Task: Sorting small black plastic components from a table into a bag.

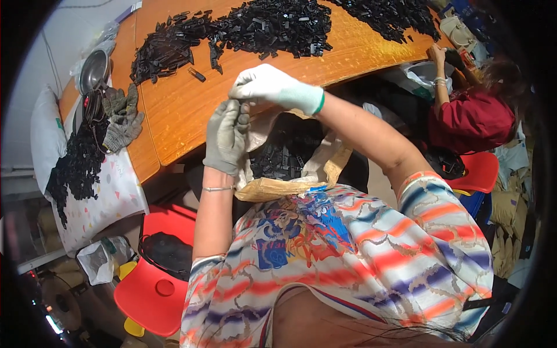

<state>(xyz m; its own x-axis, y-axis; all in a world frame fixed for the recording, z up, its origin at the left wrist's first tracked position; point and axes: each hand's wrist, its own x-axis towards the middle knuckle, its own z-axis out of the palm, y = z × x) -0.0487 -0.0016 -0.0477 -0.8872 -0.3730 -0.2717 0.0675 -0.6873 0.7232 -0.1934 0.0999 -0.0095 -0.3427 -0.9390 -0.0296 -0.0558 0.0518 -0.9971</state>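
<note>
My left hand (pixel 226 134), in a grey glove, is closed with its fingertips pinched together over the table's near edge. Meeting it from above, my right hand (pixel 272 88) wears a white glove with a green cuff and is closed too. Whatever lies between the fingertips is small, dark and mostly covered. Below both hands, on my lap, an open bag with a rolled brown rim (pixel 272 188) contains small black plastic pieces (pixel 281 158). Just beyond my hands, a single black piece (pixel 197 74) lies alone on the orange wooden table (pixel 180 122).
Heaps of black pieces (pixel 272 26) cover the table's far side. At the left are a metal bowl (pixel 94 71), grey gloves (pixel 123 119) and more black pieces (pixel 78 165) on a patterned cloth. A red chair (pixel 159 290) stands lower left. A co-worker in a red top (pixel 473 122) sits at the right.
</note>
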